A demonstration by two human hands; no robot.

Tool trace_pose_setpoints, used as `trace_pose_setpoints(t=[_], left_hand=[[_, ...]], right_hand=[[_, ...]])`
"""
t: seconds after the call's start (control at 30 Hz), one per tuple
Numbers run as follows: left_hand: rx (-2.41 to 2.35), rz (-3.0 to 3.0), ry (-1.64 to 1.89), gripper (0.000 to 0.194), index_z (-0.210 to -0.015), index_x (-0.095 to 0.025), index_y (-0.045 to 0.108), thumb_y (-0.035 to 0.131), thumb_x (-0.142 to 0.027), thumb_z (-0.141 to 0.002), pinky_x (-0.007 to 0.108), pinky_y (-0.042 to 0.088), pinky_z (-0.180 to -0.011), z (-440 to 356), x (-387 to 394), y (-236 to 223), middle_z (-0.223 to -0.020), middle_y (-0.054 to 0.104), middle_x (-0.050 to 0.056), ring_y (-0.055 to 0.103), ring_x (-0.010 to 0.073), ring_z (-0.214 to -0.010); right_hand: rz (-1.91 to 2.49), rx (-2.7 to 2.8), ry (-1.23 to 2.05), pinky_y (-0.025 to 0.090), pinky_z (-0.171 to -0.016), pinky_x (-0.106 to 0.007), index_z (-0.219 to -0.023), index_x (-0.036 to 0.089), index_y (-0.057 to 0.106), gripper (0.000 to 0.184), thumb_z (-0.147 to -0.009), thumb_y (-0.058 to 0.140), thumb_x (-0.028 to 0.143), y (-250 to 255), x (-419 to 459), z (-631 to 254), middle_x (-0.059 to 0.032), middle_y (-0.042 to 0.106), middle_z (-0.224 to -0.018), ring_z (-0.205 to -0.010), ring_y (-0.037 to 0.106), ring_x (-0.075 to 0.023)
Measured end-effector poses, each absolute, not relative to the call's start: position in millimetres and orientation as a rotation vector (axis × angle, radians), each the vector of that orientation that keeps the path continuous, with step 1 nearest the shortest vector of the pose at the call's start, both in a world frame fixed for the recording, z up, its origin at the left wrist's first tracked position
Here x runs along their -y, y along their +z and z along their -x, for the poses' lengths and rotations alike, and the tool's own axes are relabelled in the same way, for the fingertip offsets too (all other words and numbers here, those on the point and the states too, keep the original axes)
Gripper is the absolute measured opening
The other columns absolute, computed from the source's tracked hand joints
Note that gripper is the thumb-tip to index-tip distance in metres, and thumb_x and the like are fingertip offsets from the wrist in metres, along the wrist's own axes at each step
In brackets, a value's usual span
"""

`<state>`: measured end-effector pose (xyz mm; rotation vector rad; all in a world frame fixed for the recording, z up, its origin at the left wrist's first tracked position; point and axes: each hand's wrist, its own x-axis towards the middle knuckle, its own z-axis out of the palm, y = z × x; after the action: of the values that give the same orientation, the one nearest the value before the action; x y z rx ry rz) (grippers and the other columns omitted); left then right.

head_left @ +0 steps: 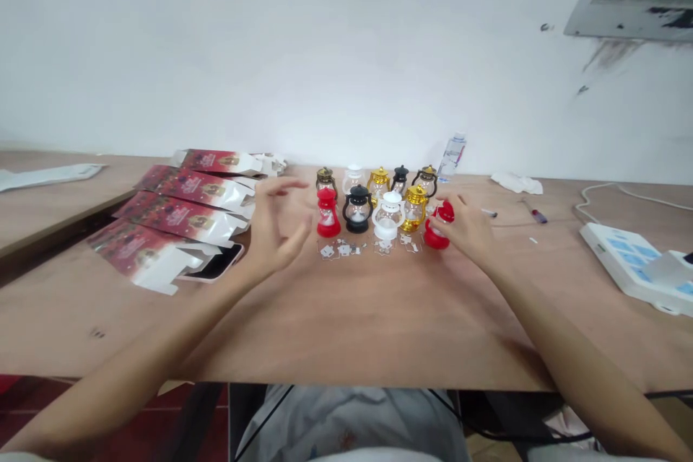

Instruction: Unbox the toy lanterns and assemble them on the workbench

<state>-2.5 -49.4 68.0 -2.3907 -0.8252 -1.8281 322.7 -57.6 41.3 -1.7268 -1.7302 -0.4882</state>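
Observation:
Small toy lanterns stand in two rows at the middle of the table. My right hand (466, 225) has its fingers around a red lantern (437, 227) at the row's right end, which tilts slightly. My left hand (277, 224) hovers left of the group, fingers spread, holding nothing. Nearest to it is another red lantern (327, 214). Along the front row follow a black lantern (358, 209), a white lantern (388, 216) and a gold lantern (414, 209). Several more lanterns, a bronze one (325, 179) among them, stand behind. Small metal wire and white pieces (344, 249) lie in front.
Flattened red printed boxes (178, 216) lie at the left, partly over a phone (216, 265). A clear bottle (452, 157) stands by the wall. To the right are a tissue (517, 183), a screwdriver (538, 216) and a white power strip (633, 263) with a cable.

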Motion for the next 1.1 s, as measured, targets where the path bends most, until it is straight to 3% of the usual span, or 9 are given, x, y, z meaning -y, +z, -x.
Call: trace_pose_setpoints(t=[0.17,0.37,0.5,0.63,0.8,0.93,1.03,1.1], left_hand=[[1.057,2.759,-1.824,0.041,-0.107,-0.021,0.056,0.067,-0.021,-0.068,0.037,0.037,-0.097,-13.6,71.0,54.6,-0.109,0.057,0.007,0.051,0.0243,-0.104],[1.115,3.354,-1.823,0.071,-0.125,-0.022,0.046,0.077,-0.024,-0.061,0.041,0.035,-0.104,-49.5,99.4,25.3,-0.128,0.05,0.01,0.047,0.0282,-0.119],[1.186,3.427,-1.975,0.05,-0.116,-0.023,0.049,0.071,-0.027,-0.071,0.037,0.046,-0.091,-61.6,100.7,12.5,-0.113,0.058,0.007,0.057,0.024,-0.103],[1.279,3.266,-2.194,0.045,-0.112,-0.022,0.051,0.07,-0.028,-0.072,0.035,0.043,-0.095,-56.6,87.1,15.2,-0.117,0.057,0.006,0.055,0.0232,-0.108],[1.373,3.234,-2.11,0.052,-0.108,-0.02,0.055,0.077,-0.025,-0.062,0.037,0.041,-0.096,-43.8,75.9,23.7,-0.112,0.059,0.007,0.055,0.0248,-0.105],[1.413,3.111,-2.189,0.052,-0.108,-0.021,0.053,0.078,-0.025,-0.061,0.03,0.043,-0.091,-39.2,74.1,27.8,-0.108,0.058,0.005,0.057,0.02,-0.099],[1.545,2.916,-2.465,0.036,-0.101,-0.021,0.051,0.069,-0.033,-0.072,0.023,0.048,-0.067,-39.2,66.6,24.7,-0.092,0.059,0.0,0.057,0.0114,-0.07],[1.617,2.756,-2.676,0.027,-0.092,-0.021,0.051,0.064,-0.038,-0.076,0.019,0.044,-0.052,-39.2,59.4,21.2,-0.079,0.056,-0.003,0.051,0.0084,-0.056]], right_hand=[[1.365,1.619,-0.682,0.048,-0.063,-0.032,-0.099,0.019,0.06,0.026,-0.077,0.059,0.033,60.0,80.5,-298.7,-0.0092,0.064,-0.094,-0.081,0.061,-0.023],[1.03,1.636,-0.197,0.053,-0.067,-0.032,-0.106,0.024,0.054,0.036,-0.076,0.065,0.04,53.1,115.2,-245.9,-0.0051,0.062,-0.095,-0.081,0.062,-0.0186],[0.843,1.692,-0.131,0.052,-0.082,-0.041,-0.114,0.024,0.047,0.042,-0.078,0.064,0.038,43.3,120.9,-228.0,-0.0106,0.056,-0.114,-0.105,0.057,-0.0241],[0.797,1.667,-0.405,0.049,-0.087,-0.049,-0.117,0.025,0.041,0.058,-0.07,0.071,0.043,33.6,114.1,-229.2,-0.013,0.042,-0.126,-0.114,0.049,-0.0289],[0.823,1.823,-0.637,0.049,-0.079,-0.037,-0.104,0.023,0.053,0.029,-0.078,0.066,0.028,16.4,105.5,-236.7,-0.0089,0.051,-0.103,-0.096,0.054,-0.0223],[0.889,1.902,-0.623,0.046,-0.069,-0.032,-0.087,0.021,0.06,0.006,-0.082,0.061,0.024,11.8,105.6,-236.2,-0.0062,0.054,-0.086,-0.08,0.053,-0.0185],[0.868,1.929,-0.457,0.044,-0.066,-0.031,-0.07,0.02,0.055,0.017,-0.082,0.06,0.029,12.2,108.1,-233.2,-0.0051,0.052,-0.079,-0.074,0.051,-0.0171],[0.886,1.87,-0.236,0.044,-0.066,-0.03,-0.068,0.019,0.051,0.022,-0.086,0.054,0.031,12.9,107.6,-232.5,-0.0037,0.051,-0.076,-0.072,0.051,-0.0156]])
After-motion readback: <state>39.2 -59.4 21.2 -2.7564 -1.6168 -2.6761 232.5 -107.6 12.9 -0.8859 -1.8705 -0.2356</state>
